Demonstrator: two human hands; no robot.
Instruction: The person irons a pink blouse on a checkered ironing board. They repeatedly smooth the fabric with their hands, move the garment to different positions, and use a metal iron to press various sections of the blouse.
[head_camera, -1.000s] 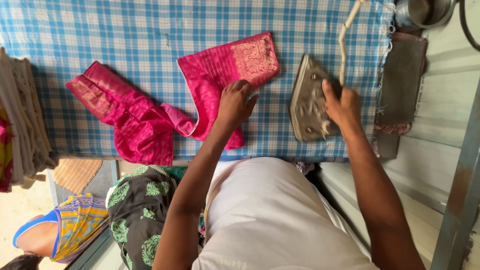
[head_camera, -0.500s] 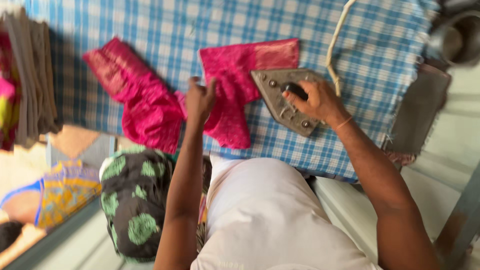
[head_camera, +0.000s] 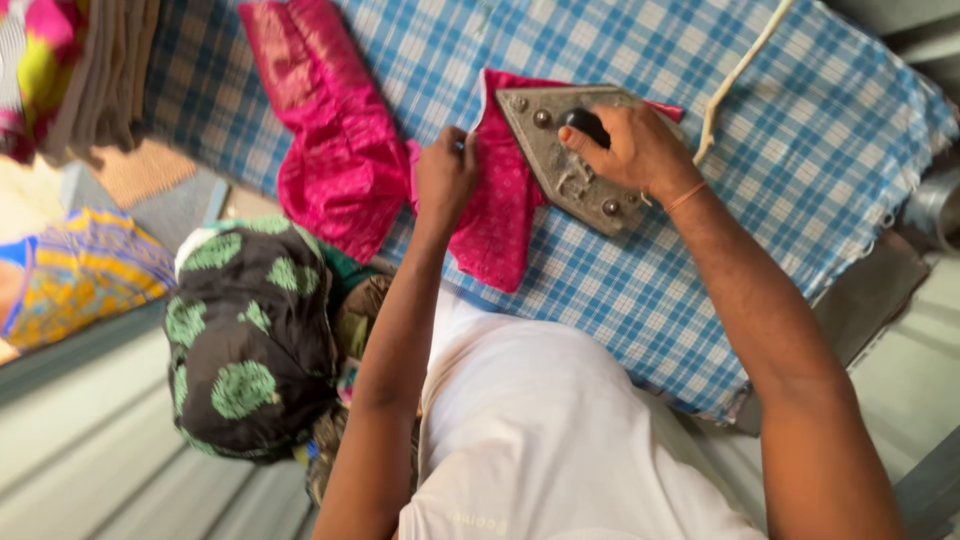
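Note:
A pink patterned garment (head_camera: 340, 150) lies spread on a blue and white checked cloth (head_camera: 600, 300) covering the table. My right hand (head_camera: 625, 150) grips the black handle of a heavy grey metal iron (head_camera: 560, 160), which rests on the garment's right part. A pale cord (head_camera: 735, 75) runs from the iron toward the top edge. My left hand (head_camera: 445, 175) presses on the pink fabric just left of the iron, fingers closed on its edge.
A black bundle with green prints (head_camera: 250, 340) sits below the table's near edge on the left. Folded cloths (head_camera: 90, 80) are stacked at the upper left. A yellow and blue cloth (head_camera: 80, 275) lies at the far left. A metal vessel (head_camera: 935, 205) shows at the right edge.
My right hand has carried the iron from the bare checked cloth on the right onto the pink garment. My left hand shifted left along the fabric. The view has tilted.

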